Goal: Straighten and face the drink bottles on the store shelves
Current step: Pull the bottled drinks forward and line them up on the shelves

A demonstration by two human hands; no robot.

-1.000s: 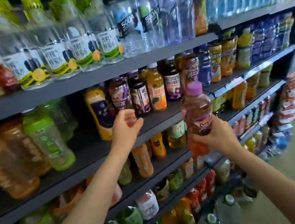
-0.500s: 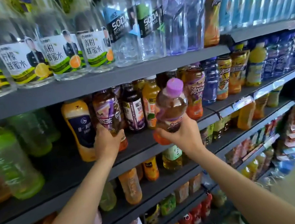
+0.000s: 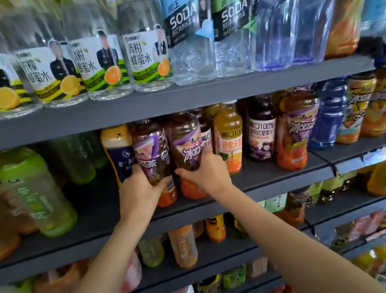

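Two purple-label tea bottles, left one and right one, upright on middle shelf, labels forward. Left hand and right hand fingers clamped round them. Remaining rows unchecked.

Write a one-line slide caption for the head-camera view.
Left hand and right hand each grip a purple-labelled tea bottle on the grey shelf.

Pale price tags hang at far right, with blurred colourful packets below them.
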